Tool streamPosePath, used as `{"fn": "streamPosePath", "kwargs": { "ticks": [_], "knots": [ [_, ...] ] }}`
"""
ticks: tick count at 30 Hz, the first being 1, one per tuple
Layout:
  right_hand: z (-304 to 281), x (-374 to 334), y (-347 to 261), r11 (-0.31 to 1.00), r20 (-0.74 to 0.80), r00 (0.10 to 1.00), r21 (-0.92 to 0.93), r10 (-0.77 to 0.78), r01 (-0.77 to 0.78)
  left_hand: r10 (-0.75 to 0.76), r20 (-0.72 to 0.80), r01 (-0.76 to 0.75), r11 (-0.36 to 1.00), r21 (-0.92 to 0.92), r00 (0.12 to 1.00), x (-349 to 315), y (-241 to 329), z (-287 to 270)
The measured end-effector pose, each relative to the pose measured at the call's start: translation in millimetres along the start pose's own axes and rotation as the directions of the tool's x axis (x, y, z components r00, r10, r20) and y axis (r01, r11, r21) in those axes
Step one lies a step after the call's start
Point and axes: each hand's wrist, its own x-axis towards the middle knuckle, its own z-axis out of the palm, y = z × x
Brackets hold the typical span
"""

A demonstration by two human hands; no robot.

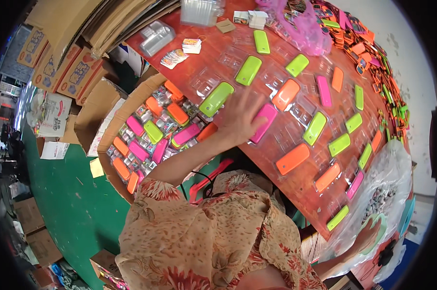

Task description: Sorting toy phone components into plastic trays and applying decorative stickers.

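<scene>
Over the near left part of the red table (296, 181), my left hand (240, 113) is stretched out with its fingers apart, slightly blurred. It hovers between a lime-green toy phone (217, 99) and a pink toy phone (264, 123), each lying in a clear plastic blister shell. At the lower right, my right hand (366, 237) has its fingers against the side of a pale green bowl (380, 233), apparently gripping it. Beside that bowl, a clear plastic bag (392, 169) holds many small pieces (380, 199). More orange, green and pink phones lie in shells across the table.
A cardboard box (116, 175) of packed toy phones stands left of the table. Loose toy parts (373, 53) are heaped at the far right, beside a pink plastic bag (300, 26). Card stacks (192, 46) and clear shells (158, 37) lie at the far left.
</scene>
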Motion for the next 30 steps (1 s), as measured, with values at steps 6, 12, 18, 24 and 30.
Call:
{"fn": "streamPosePath", "kwargs": {
  "ticks": [6, 12, 18, 24, 30],
  "knots": [
    [-25.8, -9.9, -198.4, 0.341, -0.044, 0.726, 0.862, -0.686, 0.374, -0.286, -0.595, 0.408, 0.91, 0.079, 0.751, 13.4, -107.8, -49.3],
    [-65.0, -88.7, -442.8, -0.38, -0.41, 0.068, 0.887, -0.91, 0.263, -0.918, -0.342, 0.762, 0.365, -0.535, 0.2, -7.2, -227.7, -73.8],
    [-57.0, -141.7, -579.6, -0.402, -0.509, 0.035, 0.719, -0.86, 0.567, -0.866, 0.422, 0.595, -0.196, -0.779, 0.267, -2.2, -224.8, -83.2],
    [-48.3, -159.9, -605.3, -0.114, -0.245, 0.08, 0.685, -0.966, 0.72, -0.809, 0.449, 0.499, -0.23, -0.835, 0.379, 12.0, -226.3, -66.9],
    [-43.6, -173.9, -597.3, -0.264, -0.381, 0.001, 0.644, -0.925, 0.718, -0.778, 0.415, 0.247, -0.335, -0.909, 0.471, 2.8, -242.8, -56.5]
  ]
}}
